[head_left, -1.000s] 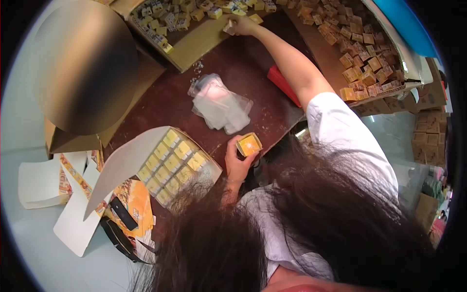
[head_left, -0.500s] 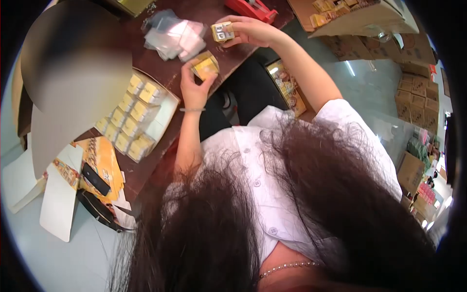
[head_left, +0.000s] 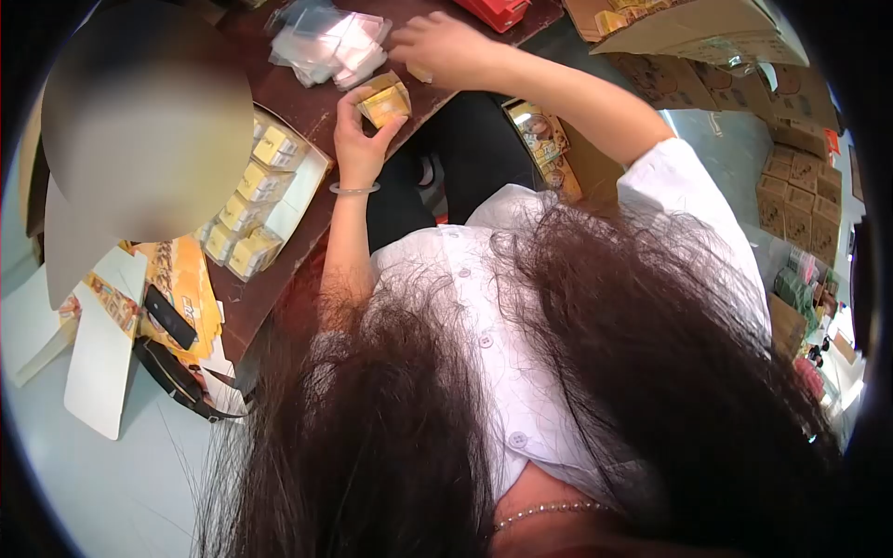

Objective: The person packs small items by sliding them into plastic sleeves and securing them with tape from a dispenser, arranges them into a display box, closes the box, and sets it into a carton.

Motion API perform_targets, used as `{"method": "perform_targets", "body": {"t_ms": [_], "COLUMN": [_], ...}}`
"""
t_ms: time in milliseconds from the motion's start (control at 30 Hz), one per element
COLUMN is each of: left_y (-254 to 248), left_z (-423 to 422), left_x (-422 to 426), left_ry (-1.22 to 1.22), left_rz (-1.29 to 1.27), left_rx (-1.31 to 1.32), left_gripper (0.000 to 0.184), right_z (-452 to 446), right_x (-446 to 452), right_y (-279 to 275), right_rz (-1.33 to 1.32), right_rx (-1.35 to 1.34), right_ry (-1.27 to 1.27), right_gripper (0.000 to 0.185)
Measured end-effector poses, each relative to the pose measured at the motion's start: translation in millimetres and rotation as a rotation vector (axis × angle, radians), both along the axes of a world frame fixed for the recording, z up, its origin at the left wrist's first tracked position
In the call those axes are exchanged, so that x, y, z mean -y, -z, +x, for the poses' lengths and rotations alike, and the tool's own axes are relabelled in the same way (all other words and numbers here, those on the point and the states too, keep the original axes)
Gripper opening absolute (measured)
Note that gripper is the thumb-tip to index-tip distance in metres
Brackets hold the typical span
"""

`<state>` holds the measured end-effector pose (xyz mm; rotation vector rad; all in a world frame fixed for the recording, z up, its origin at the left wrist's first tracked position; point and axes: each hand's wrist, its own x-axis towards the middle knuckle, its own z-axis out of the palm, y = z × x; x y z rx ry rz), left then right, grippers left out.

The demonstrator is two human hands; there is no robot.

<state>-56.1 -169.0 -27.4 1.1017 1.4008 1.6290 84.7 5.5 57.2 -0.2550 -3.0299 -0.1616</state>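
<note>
My left hand [head_left: 361,139] grips a small yellow box [head_left: 386,104] between thumb and fingers, over the dark red table [head_left: 302,121]. My right hand [head_left: 437,51] is blurred, palm down at the right edge of a pile of clear plastic bags [head_left: 330,46]. A yellow edge of a small yellow-and-white box [head_left: 420,73] shows under its palm; the rest is hidden by the hand. The bags lie just beyond my left hand.
Left of my left arm, a white tray [head_left: 312,191] holds rows of small yellow boxes. A red tape dispenser [head_left: 495,11] sits at the far edge. A cardboard carton [head_left: 693,33] stands at upper right. A phone [head_left: 170,316] rests on yellow packaging. A blurred patch covers the upper left.
My right hand has moved left towards the plastic bags and turned palm down, mostly covering its small box. My left hand still holds its box, shifted slightly up in view.
</note>
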Motion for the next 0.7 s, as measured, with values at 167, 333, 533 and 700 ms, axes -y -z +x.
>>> {"method": "perform_targets", "body": {"t_ms": [167, 333, 533, 700], "left_y": [3, 2, -1, -1], "left_z": [-1, -2, -1, 1], "left_x": [1, 0, 1, 2], "left_ry": [0.008, 0.023, 0.014, 0.013], "left_rz": [-0.025, -0.036, -0.072, -0.037], "left_rx": [-0.009, 0.0, -0.003, 0.013], "left_gripper": [0.058, 0.058, 0.057, 0.057], "right_z": [59, 50, 41, 22], "right_x": [-19, -9, -20, -21], "right_y": [30, 50, 51, 35], "right_rz": [-0.537, -0.773, -0.88, -1.101], "right_rx": [-0.159, -0.338, -0.438, -0.393], "right_ry": [0.398, 0.334, 0.365, 0.267], "right_gripper": [0.066, 0.055, 0.021, 0.03]}}
